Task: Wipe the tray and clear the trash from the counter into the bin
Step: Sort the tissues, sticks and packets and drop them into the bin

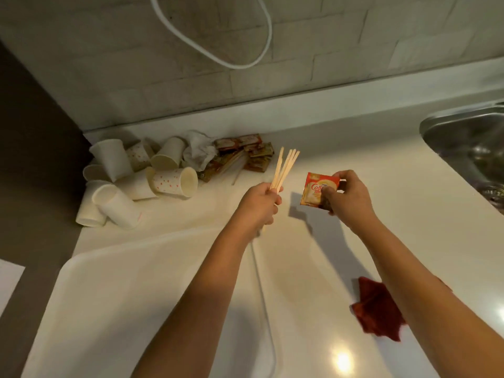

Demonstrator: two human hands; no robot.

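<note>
My left hand point(260, 204) grips a bundle of several wooden stir sticks point(285, 167) that fan upward above the counter. My right hand point(346, 196) pinches a red and orange creamer sachet point(317, 188), held in the air just right of the sticks. A white tray point(122, 290) lies at the near left, partly under my left forearm. A crumpled red cloth point(377, 309) lies on the counter to the tray's right. Trash is heaped at the back left: tipped paper cups point(136, 181), a crumpled napkin point(197, 151) and more sachets point(245, 152).
A steel sink point(469, 143) is set into the white counter point(381, 148) at the far right. A white cable point(218, 36) loops down the tiled wall behind. The counter's left edge drops off to a dark floor. No bin is in view.
</note>
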